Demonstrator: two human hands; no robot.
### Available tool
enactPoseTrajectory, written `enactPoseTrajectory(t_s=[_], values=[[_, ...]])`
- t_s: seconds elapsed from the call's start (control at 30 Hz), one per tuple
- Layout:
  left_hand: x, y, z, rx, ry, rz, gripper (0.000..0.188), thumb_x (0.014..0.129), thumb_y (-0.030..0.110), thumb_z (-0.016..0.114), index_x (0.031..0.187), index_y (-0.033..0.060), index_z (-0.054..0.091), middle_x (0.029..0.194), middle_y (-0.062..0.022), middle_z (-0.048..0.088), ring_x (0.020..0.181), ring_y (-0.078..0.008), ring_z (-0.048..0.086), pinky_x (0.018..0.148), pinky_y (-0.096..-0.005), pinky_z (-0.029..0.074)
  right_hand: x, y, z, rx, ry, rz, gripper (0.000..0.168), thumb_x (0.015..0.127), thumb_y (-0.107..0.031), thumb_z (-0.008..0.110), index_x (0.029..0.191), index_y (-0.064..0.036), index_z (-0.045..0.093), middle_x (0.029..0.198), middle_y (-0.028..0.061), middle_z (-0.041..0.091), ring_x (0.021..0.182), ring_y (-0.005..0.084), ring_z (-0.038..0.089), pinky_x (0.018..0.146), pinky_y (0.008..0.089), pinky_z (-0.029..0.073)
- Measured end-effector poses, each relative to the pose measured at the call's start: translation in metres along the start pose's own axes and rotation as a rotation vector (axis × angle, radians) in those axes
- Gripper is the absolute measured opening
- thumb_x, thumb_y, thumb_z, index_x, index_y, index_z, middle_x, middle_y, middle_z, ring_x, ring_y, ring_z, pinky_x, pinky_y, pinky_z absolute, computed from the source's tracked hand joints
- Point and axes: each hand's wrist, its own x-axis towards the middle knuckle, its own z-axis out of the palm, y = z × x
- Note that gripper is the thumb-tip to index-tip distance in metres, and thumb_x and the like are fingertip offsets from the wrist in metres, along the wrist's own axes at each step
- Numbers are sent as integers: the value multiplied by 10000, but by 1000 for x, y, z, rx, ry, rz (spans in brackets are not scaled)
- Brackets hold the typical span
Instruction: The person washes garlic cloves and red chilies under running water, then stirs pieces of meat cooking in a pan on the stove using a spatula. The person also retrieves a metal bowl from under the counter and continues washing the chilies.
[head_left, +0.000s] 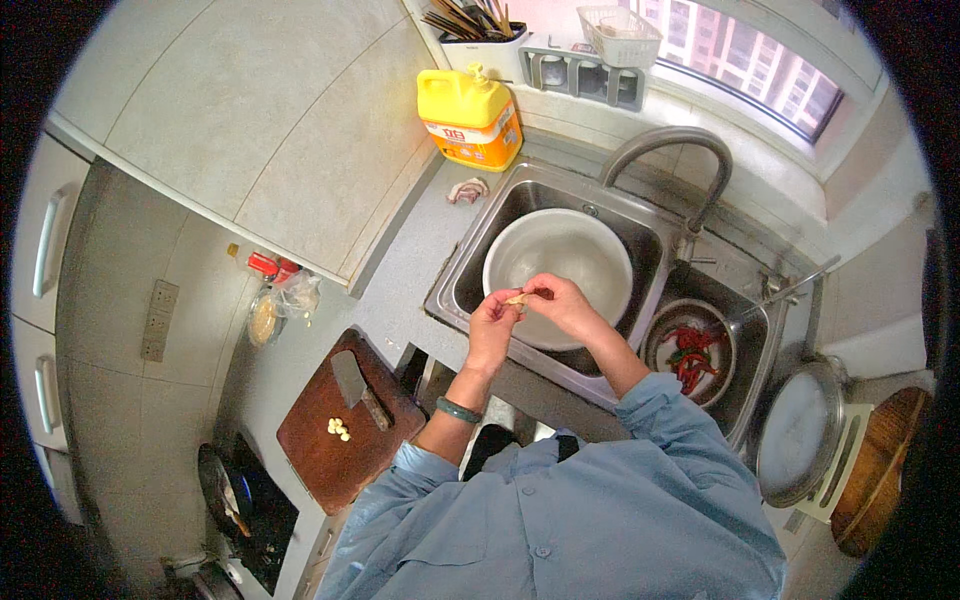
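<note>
My left hand (491, 330) and my right hand (559, 300) meet over the near part of a large white basin (551, 232), which stands in the left bowl of a steel sink. Between their fingertips they pinch a small pale-yellow piece (517, 299) that looks like a garlic clove; the fingers partly hide it. To the left, a reddish-brown cutting board (322, 442) bears several peeled garlic cloves (339, 429) and a cleaver (352, 382) with a wooden handle. Papery garlic skin or part of a bulb (468, 190) lies on the counter by the sink's far left corner.
A steel bowl (655, 330) with red and green chillies (690, 356) sits in the right sink bowl (757, 375). The curved faucet (667, 133) arches behind. A yellow jug (469, 120) stands at the back; a pan (217, 480) and stove (266, 525) are at lower left.
</note>
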Motion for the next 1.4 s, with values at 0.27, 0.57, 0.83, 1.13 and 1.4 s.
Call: enactPoseTrajectory(t_s=[0.27, 0.57, 0.83, 1.13, 1.4], values=[[0, -2, 3, -91, 8, -126, 144, 828, 32, 509, 968, 38, 542, 936, -35, 574, 830, -111, 542, 709, -241, 469, -3, 15, -10, 348, 37, 248, 141, 805, -99, 536, 899, 0, 571, 822, 43, 577, 750, 98, 533, 662, 240, 451], [14, 3, 13, -405, -76, -298, 151, 851, 103, 505, 993, 54, 520, 949, -44, 576, 831, -122, 567, 694, -234, 474, -15, 16, -9, 146, 158, -20, 236, 785, -31, 550, 1019, -12, 519, 919, 54, 567, 836, 114, 536, 728, 250, 447], [19, 3, 9, -81, -84, -293, 165, 836, 146, 544, 964, 43, 566, 853, -11, 588, 771, -72, 534, 675, -203, 429, -12, 6, -3, 229, 174, -55, 194, 798, -33, 538, 989, -1, 526, 910, 63, 581, 813, 117, 551, 726, 242, 449], [7, 8, 17, 75, -5, 28, 142, 816, 69, 556, 944, 14, 581, 834, 5, 575, 754, -56, 502, 687, -183, 408, -20, -3, -2, -28, 169, -65, 198, 788, -65, 573, 968, -3, 517, 882, 85, 589, 803, 121, 566, 697, 254, 462], [0, 13, 4, 24, -78, -40, 148, 821, 48, 536, 957, 9, 582, 841, -11, 589, 737, -70, 518, 677, -197, 427, -29, -8, 4, 27, 119, -91, 216, 783, -85, 591, 978, -13, 532, 849, 67, 595, 783, 111, 555, 701, 250, 453]])
